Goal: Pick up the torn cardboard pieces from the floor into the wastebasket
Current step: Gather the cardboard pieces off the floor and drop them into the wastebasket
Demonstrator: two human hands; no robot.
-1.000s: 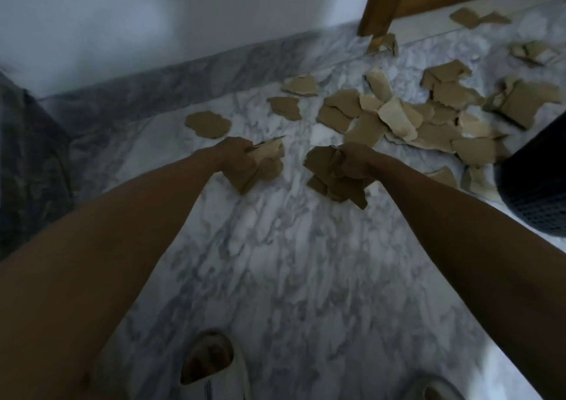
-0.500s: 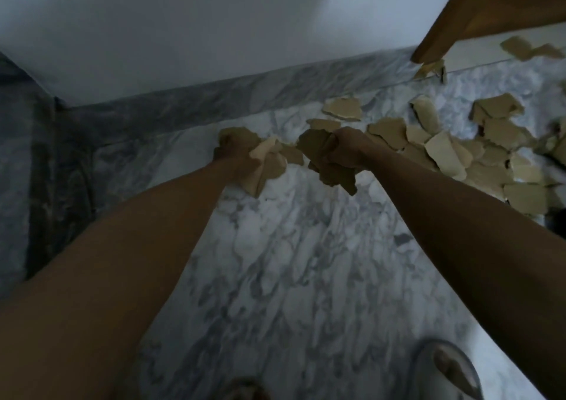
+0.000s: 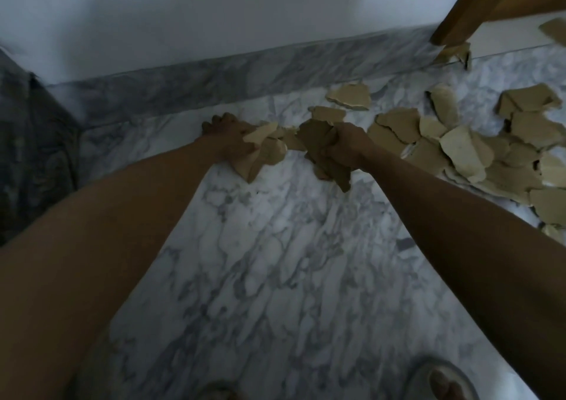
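Marble floor: grey-veined white stone is filling most of the view, running from 6 o'clock up to the wall base
Wall: pale and plain, it is spanning the top from 10 to 1 o'clock, with a grey marble skirting lying along its foot
Wooden furniture leg: brown, it is slanting down from the 1 o'clock corner to the floor
Loose cardboard pieces: tan torn scraps are lying overlapped on the floor from 2 to 3 o'clock, with a few more apart near 1 o'clock, none of them touching either hand
Left hand: it is reaching out at about 11 o'clock from the centre, fingers curled round a light tan bundle of scraps, gripping it
Right hand: it is reaching out at about 12 to 1 o'clock, just beside the left one, fist clenched on a darker wad of torn pieces that is hanging below the knuckles
Slipper: a pale one with toes showing is sitting at 5 o'clock on the bottom edge
Wastebasket: it is lying outside this view, so I cannot tell its place
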